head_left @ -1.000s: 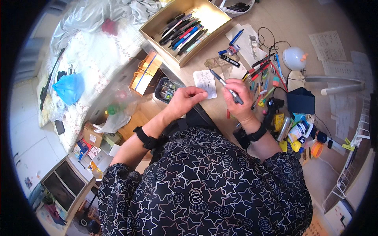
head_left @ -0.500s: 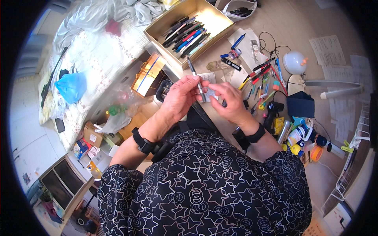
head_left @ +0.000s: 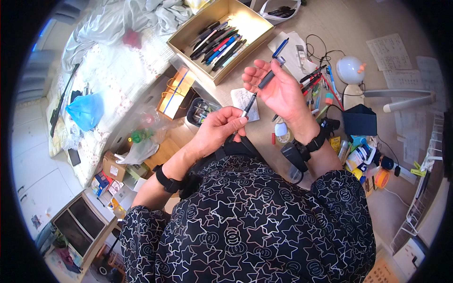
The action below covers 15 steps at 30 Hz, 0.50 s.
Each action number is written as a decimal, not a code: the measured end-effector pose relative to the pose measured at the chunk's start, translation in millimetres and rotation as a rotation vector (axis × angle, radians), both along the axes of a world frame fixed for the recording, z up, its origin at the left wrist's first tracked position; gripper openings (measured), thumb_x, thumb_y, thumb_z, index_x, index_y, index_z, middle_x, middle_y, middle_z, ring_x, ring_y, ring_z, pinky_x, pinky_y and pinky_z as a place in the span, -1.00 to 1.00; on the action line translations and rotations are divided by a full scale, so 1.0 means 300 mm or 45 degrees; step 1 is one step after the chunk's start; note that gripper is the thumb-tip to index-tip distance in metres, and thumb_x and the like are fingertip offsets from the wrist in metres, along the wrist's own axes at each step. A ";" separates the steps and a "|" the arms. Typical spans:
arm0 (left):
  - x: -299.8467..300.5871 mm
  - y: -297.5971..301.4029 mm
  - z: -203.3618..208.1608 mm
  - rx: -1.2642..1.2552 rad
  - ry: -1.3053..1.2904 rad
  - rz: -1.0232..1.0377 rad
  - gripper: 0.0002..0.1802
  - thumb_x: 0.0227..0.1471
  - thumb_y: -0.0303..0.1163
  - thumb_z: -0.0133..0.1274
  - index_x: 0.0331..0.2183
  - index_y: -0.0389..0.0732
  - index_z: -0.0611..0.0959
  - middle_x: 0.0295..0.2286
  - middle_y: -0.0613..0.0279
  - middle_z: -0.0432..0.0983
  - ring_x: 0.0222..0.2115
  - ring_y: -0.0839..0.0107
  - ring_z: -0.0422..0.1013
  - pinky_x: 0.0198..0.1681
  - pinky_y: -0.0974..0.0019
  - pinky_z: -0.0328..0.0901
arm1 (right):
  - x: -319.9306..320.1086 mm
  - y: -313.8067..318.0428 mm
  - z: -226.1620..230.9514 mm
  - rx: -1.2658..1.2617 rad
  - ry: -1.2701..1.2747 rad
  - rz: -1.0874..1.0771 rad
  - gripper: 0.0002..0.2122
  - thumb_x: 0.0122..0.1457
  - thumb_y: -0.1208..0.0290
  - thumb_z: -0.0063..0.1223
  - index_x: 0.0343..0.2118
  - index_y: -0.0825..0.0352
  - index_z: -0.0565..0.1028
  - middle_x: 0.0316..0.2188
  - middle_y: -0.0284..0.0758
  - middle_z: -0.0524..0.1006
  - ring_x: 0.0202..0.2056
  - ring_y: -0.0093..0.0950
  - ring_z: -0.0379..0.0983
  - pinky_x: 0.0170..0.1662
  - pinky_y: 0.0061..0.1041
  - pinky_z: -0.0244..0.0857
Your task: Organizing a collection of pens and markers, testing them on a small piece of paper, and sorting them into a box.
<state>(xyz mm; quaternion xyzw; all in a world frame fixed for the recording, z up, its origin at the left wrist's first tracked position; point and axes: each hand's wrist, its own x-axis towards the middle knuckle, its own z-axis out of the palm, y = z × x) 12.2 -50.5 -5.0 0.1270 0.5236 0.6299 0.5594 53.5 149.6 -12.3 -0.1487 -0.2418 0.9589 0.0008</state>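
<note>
— So, what has the left hand (head_left: 218,131) got?

— A pen (head_left: 247,106), pinched between thumb and fingertips near its lower end. It slants up toward the right hand, its tip over a small scrap of paper (head_left: 244,101) lying on the surface (head_left: 377,207).

— And the right hand (head_left: 278,89)?

— Palm up, fingers spread, raised above the surface. A dark cap (head_left: 267,78) lies across the palm, a silver end sticking out past the fingers. The hand isn't clenched; the cap just rests there, lightly cradled.

— Do the two pieces touch?

— No, they're apart, with the pen just below and to the left of the cap.

— What's around them?

— Behind the hands sits an open cardboard box (head_left: 245,45) holding a row of pens (head_left: 218,41). To the right of the right hand, loose markers (head_left: 321,80) lie scattered near a round white lamp (head_left: 350,70) and a dark blue box (head_left: 359,120). A small black tray (head_left: 200,111) stands just above the left hand, beside an orange box (head_left: 174,92). Further left is a bed with a blue bag (head_left: 86,109) on it.

— Anything on the wrists?

— A black band on each.
</note>
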 end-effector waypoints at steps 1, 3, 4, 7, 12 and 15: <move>0.001 0.002 -0.001 -0.001 0.000 0.001 -0.78 0.07 -0.34 -0.06 -0.30 -0.30 0.47 -0.56 0.31 0.44 -0.57 0.59 0.34 -0.49 0.57 0.23 | -0.004 -0.004 0.002 -0.041 0.015 0.021 -0.65 0.21 0.18 -0.30 -0.16 0.39 0.33 -0.22 -0.10 0.43 -0.15 -0.27 0.37 -0.07 -0.30 0.23; 0.004 0.004 -0.001 0.022 -0.006 0.008 -0.78 0.07 -0.33 -0.06 -0.30 -0.29 0.47 -0.57 0.32 0.44 -0.58 0.60 0.34 -0.52 0.59 0.21 | -0.006 -0.013 0.009 -0.061 0.016 0.036 -0.65 0.21 0.18 -0.30 -0.17 0.39 0.34 -0.22 -0.10 0.43 -0.15 -0.26 0.37 -0.08 -0.30 0.23; 0.004 0.004 0.000 0.021 -0.007 0.009 -0.78 0.07 -0.33 -0.06 -0.30 -0.29 0.47 -0.57 0.32 0.44 -0.58 0.60 0.34 -0.52 0.59 0.21 | -0.006 -0.016 0.012 -0.079 0.018 0.048 -0.65 0.21 0.17 -0.30 -0.18 0.39 0.34 -0.23 -0.10 0.44 -0.16 -0.25 0.37 -0.08 -0.29 0.23; 0.000 0.008 0.009 -0.003 0.009 0.006 -0.77 0.08 -0.32 -0.07 -0.30 -0.29 0.47 -0.57 0.32 0.43 -0.60 0.60 0.34 -0.55 0.60 0.19 | -0.006 -0.020 0.011 -0.098 0.019 0.056 -0.65 0.21 0.17 -0.30 -0.19 0.39 0.35 -0.25 -0.10 0.45 -0.17 -0.25 0.38 -0.08 -0.28 0.23; -0.003 0.011 0.013 -0.037 0.019 -0.029 -0.77 0.08 -0.31 -0.07 -0.29 -0.28 0.48 -0.58 0.32 0.43 -0.64 0.59 0.33 -0.58 0.60 0.17 | 0.000 -0.012 0.012 -0.148 0.021 0.022 -0.66 0.21 0.17 -0.28 -0.20 0.39 0.36 -0.27 -0.10 0.46 -0.19 -0.25 0.39 -0.08 -0.28 0.23; -0.003 0.012 0.009 -0.030 0.027 -0.026 -0.76 0.07 -0.30 -0.07 -0.29 -0.28 0.47 -0.58 0.32 0.43 -0.64 0.59 0.33 -0.58 0.60 0.17 | 0.001 -0.011 0.014 -0.130 0.029 0.011 -0.66 0.20 0.18 -0.28 -0.21 0.39 0.36 -0.28 -0.10 0.46 -0.19 -0.26 0.39 -0.07 -0.28 0.23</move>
